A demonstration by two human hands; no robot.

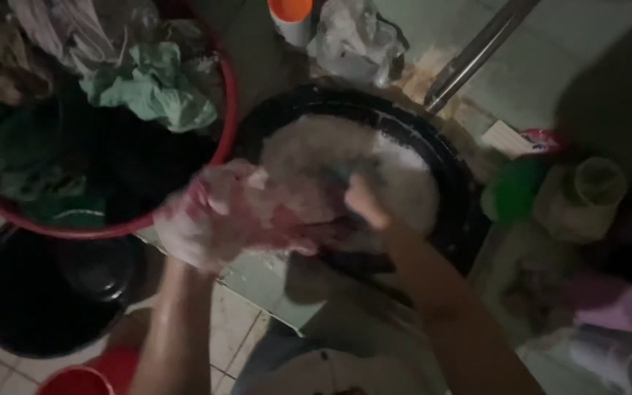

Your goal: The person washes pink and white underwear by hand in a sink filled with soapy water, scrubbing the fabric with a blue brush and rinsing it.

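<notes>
Both hands — left hand (199,227), right hand (363,201) — grip a soapy pinkish-red cloth (272,219) over the black sudsy basin (462,197); the red tub of crumpled laundry (230,95) sits heaped alongside.

The pinkish cloth (257,212) was wet, bunched and coated in white suds. It was stretched between both hands, held above the near rim of the black basin (462,197). The basin was round and wide, stood on the tiled floor and held pale, foamy water. The cloth's details were blurred in dim light.
</notes>
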